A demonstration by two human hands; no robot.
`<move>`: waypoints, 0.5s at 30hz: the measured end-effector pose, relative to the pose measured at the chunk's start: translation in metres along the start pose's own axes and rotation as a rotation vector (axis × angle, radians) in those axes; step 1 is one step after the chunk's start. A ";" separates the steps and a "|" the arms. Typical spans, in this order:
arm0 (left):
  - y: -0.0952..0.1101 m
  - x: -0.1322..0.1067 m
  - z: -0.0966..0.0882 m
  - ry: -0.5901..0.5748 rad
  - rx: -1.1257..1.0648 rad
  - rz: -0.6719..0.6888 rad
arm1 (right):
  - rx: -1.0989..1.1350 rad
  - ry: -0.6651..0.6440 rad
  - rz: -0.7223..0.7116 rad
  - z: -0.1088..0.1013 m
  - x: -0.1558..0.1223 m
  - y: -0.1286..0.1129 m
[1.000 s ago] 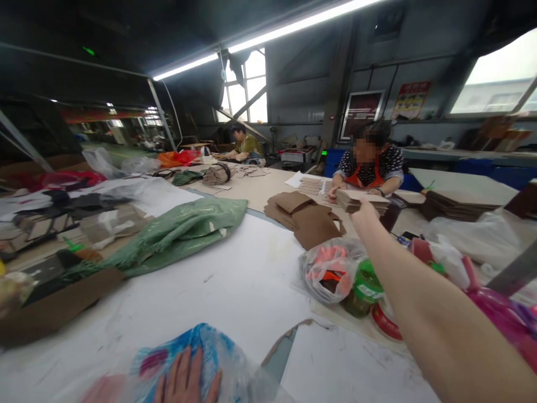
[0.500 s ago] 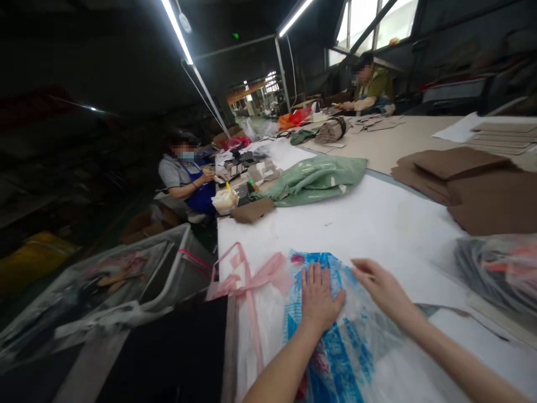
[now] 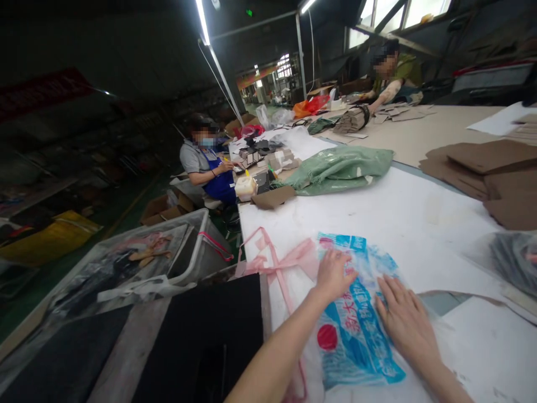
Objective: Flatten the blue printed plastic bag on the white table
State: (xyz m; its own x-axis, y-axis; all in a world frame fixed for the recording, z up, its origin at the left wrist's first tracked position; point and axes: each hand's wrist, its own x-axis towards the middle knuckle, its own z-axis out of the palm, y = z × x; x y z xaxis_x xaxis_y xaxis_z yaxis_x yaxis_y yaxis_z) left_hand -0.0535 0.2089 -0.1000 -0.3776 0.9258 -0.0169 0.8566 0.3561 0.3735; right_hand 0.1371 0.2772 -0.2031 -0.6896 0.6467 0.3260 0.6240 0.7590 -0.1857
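Note:
A clear plastic bag [image 3: 350,330] with blue and red print lies flattened on the white table top. My left hand [image 3: 334,277] rests on its upper left part, fingers bent and thumb apart. Flat on the bag's right side is my right hand [image 3: 405,313], its fingers stretched out. Beside the bag on the left, a pink ribbon-like strip [image 3: 280,271] lies across whitish plastic.
A green woven sack [image 3: 339,170] and a brown piece [image 3: 273,197] lie farther back. Brown sheets [image 3: 482,168] are piled at right. A grey bin [image 3: 197,252] stands left, near black material [image 3: 201,336]. Two co-workers sit at the table.
My right hand has come down flat onto the bag. My left hand's fingers, spread before, are now bent. The bag's print lies flatter, and the view has shifted left.

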 end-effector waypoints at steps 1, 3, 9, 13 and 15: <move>-0.012 -0.004 -0.015 -0.002 0.026 -0.014 | -0.013 -0.003 0.010 0.000 0.002 0.001; -0.044 -0.011 -0.045 -0.008 0.093 -0.120 | -0.031 -0.007 0.022 0.002 0.005 0.003; -0.142 -0.025 -0.091 -0.064 0.139 -0.506 | -0.044 -0.004 0.001 0.003 0.006 0.007; -0.175 -0.033 -0.092 -0.059 -0.026 -0.583 | -0.035 -0.001 -0.035 0.003 0.003 0.008; -0.183 -0.034 -0.090 -0.009 -0.129 -0.616 | -0.040 -0.005 -0.041 0.004 0.003 0.009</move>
State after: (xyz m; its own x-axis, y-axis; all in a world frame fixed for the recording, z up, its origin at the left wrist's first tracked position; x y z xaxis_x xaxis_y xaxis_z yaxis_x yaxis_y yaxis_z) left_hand -0.2295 0.1005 -0.0845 -0.7846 0.5571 -0.2719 0.4334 0.8066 0.4020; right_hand 0.1396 0.2860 -0.2075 -0.7167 0.6155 0.3278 0.6094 0.7813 -0.1346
